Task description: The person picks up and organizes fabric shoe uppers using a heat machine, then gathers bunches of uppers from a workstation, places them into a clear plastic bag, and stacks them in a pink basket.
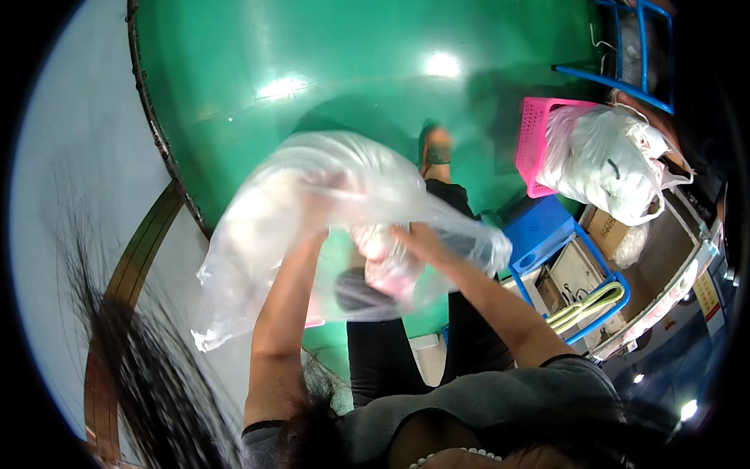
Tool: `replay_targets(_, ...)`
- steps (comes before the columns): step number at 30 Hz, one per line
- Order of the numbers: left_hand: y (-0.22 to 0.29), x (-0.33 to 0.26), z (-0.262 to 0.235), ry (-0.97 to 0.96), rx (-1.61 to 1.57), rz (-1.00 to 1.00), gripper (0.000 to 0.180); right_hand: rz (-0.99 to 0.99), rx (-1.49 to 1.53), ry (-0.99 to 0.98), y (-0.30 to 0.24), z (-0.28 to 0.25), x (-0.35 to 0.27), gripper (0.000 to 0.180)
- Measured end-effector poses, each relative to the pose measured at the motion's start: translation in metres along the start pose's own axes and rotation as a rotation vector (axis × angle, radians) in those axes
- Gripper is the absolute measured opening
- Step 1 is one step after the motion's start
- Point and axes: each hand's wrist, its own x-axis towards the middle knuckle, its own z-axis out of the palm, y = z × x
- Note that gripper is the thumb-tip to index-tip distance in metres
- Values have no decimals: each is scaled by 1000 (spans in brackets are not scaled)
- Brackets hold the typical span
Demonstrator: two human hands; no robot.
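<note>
A large clear plastic bag (359,156) spreads across both my forearms above the lap, its bulk toward the left. My left hand (332,199) is inside or behind the film, so its fingers show only as a blur. On the other side, my right hand (418,241) appears closed on the bag's film near its opening, though motion softens the fingers. Between the hands, a pink-and-white bundle (391,270) shows through the plastic; what it is I cannot make out. White contents also show faintly in the bag's left part.
To the right stands a pink basket (533,144) with a stuffed white bag (601,160). Nearer are a blue box (539,230), a blue-framed stool (617,301) with a pale green strap, and a cardboard carton (664,266). A blue metal frame (644,47) is farther off.
</note>
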Motion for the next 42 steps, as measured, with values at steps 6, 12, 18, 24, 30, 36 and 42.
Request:
replay_targets(6,14,119,-50,262,225,150,31,291,664,123,-61,-60,114,62)
replay_targets(12,72,16,27,83,252,75,33,32,258,56,-69,-90,73,56)
replay_targets(18,58,129,-38,62,338,599,34,122,325,171,-127,-86,167,68)
replay_targets(24,48,102,-44,367,664,458,61,36,542,8,-113,-99,181,60)
replay_targets(30,11,18,-3,-475,1263,1403,76,218,-81,68,-70,-99,158,77)
replay_targets(36,9,41,49,-997,1740,1108,78,248,28,10,-28,-105,136,90)
replay_targets(42,-65,27,4,-442,1556,928,79,-68,-56,325,-18,-97,91,90)
